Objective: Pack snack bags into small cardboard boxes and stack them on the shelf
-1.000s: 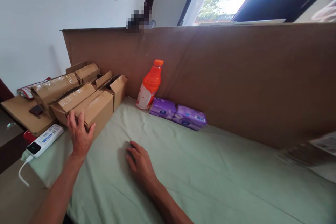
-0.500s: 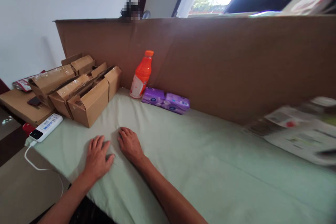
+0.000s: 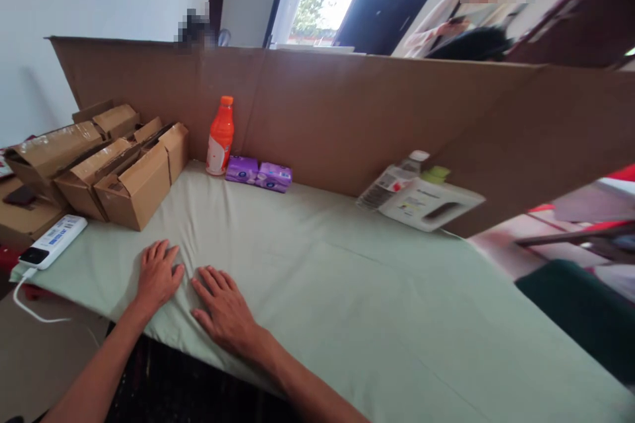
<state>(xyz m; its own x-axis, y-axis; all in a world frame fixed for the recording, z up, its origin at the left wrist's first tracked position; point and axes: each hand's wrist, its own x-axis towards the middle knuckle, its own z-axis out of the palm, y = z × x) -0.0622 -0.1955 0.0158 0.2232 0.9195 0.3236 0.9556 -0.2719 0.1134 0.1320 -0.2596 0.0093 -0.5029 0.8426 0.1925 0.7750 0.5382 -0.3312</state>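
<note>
My left hand (image 3: 157, 275) lies palm down on the pale green cloth (image 3: 347, 304), its fingers apart and holding nothing. Just right of it, my right hand (image 3: 221, 304) rests on the same cloth with fingers spread, also holding nothing. Beyond the hands stands an orange drink bottle (image 3: 219, 139), upright against the cardboard wall. Two purple tissue packs (image 3: 258, 174) lie end to end beside it. Farther right are a clear bottle (image 3: 389, 182) and a white jug (image 3: 427, 203) with a green cap; both look slanted.
Open cardboard boxes (image 3: 133, 185) stand at the left. A white power bank (image 3: 53, 242) with a cable lies at the table's left edge. The tall cardboard wall (image 3: 317, 112) borders the far side. Behind it, a person (image 3: 441, 26) is partly visible.
My view has swung to the right, bringing the clear bottle and white jug into fuller sight. My right hand has drawn back a little toward me and its fingers show spread.
</note>
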